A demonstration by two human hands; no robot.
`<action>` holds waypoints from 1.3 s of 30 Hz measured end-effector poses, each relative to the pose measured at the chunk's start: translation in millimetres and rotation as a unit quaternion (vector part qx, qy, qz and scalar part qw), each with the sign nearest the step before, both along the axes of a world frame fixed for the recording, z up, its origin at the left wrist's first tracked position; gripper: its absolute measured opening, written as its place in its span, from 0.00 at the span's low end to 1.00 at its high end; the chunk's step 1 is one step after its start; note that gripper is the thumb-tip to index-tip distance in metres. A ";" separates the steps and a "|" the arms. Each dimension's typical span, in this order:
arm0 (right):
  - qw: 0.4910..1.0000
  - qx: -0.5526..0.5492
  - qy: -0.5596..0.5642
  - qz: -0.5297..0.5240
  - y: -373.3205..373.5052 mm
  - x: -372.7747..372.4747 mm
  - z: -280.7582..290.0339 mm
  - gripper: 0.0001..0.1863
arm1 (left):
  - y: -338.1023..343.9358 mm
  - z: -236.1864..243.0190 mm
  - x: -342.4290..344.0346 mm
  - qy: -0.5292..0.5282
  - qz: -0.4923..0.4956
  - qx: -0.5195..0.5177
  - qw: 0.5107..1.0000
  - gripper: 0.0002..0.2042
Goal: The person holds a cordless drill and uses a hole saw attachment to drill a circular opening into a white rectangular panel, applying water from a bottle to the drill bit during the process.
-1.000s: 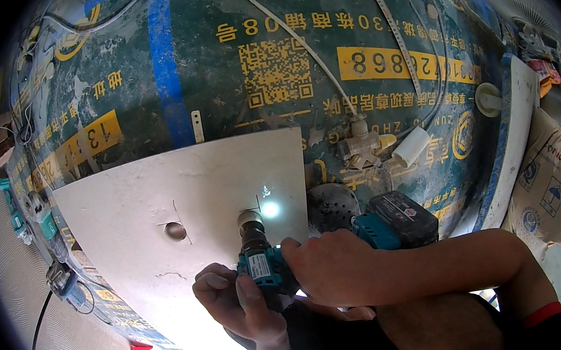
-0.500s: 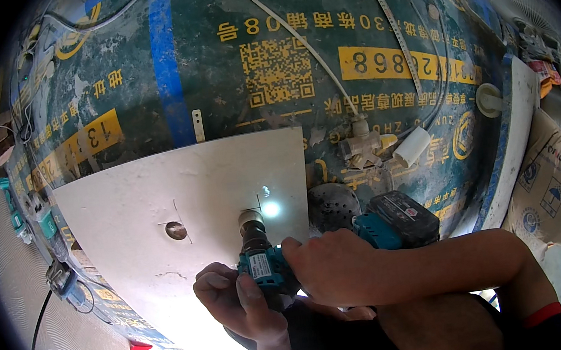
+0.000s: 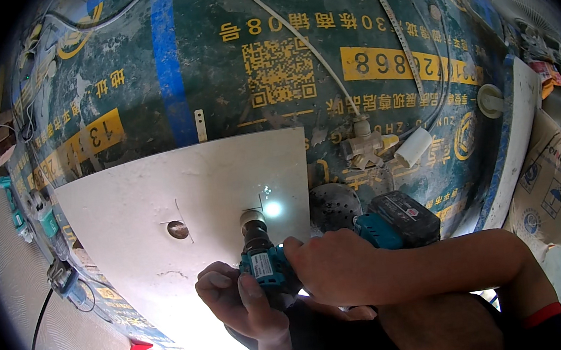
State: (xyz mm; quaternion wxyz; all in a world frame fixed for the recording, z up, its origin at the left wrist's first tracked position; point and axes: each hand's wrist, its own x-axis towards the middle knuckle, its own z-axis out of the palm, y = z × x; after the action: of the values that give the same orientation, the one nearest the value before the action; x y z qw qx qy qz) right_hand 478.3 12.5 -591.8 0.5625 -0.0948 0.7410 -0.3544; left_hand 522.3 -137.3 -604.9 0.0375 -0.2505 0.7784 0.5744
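Note:
A teal and black cordless drill [image 3: 265, 265] has a hole-saw bit [image 3: 252, 221] set against a white tile [image 3: 129, 216], its light glowing beside the bit. My left hand [image 3: 242, 300] curls around the front of the drill body, thumb up along its side. My right hand [image 3: 333, 268] grips the drill farther back, near its black battery [image 3: 403, 220]; the handle is hidden under the fingers. A round hole [image 3: 178, 229] with pencil lines around it shows left of the bit.
Printed green protective sheeting [image 3: 203, 74] lies around the tile, with a valve fitting [image 3: 365, 143], cables, a perforated round piece [image 3: 334, 207] and a white pipe piece [image 3: 413, 149]. Power tools [image 3: 48, 217] sit at left; a white board [image 3: 513, 132], cardboard [image 3: 545, 183] and a fan [image 3: 528, 9] at right.
The whole view has shifted a few pixels to the right. Both hands keep their hold on the drill, and the bit stays at the same spot on the tile.

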 end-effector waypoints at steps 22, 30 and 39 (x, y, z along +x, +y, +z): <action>1.000 0.002 0.011 0.004 0.1 1.7 0.6 0.19 | 0.6 1.2 -2.5 0.003 -0.009 -0.001 1.000 0.08; 1.000 0.004 -0.003 0.002 0.2 1.2 0.8 0.20 | 0.9 1.1 -1.6 0.005 -0.008 0.005 1.000 0.09; 1.000 0.005 -0.005 -0.003 -0.5 2.6 -0.8 0.18 | -2.2 -1.5 0.2 0.001 -0.021 -0.018 1.000 0.10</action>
State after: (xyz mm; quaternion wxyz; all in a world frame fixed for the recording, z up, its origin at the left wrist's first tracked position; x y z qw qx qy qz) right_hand 480.8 12.0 -592.6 0.5657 -0.0883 0.7399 -0.3532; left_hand 522.5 -139.5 -606.4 0.0436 -0.2341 0.7940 0.5594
